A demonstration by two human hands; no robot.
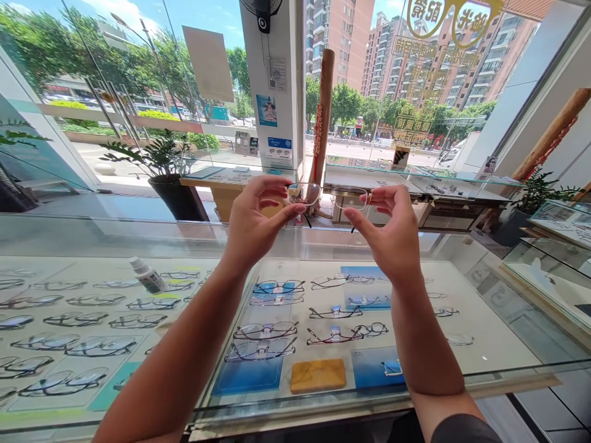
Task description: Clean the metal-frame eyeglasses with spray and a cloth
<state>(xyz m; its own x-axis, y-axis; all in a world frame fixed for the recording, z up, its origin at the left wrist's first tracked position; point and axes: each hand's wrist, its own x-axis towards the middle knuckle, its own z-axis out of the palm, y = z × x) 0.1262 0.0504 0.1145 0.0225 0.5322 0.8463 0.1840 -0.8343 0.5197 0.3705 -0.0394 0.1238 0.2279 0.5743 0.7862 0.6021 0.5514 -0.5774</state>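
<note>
Bright windows (pixel 406 86), 1 white pillar (pixel 293 74), glass counter (pixel 489 295) — apparently tiled floor (pixel 540 412).

Hands: two, left hand (pixel 253 223) and right hand (pixel 392 229). Pair of glasses (pixel 310 193) between them: one. Near tabletop (pixel 492 320): one white bottle (pixel 148 277), left; one yellow-brown block (pixel 318 375), near edge. Spectacle frames (pixel 266 330) just right of the left forearm: four, in one column. Display eyewear (pixel 95 299) left of that forearm: over a dozen, exact tally lost behind the arm. Blue cards (pixel 249 374): at least three. Far side: one fan (pixel 263 18), high on one pillar (pixel 272 37); two wooden posts (pixel 324 111), middle and right; at least two potted plants (pixel 178 197), left and right.
</note>
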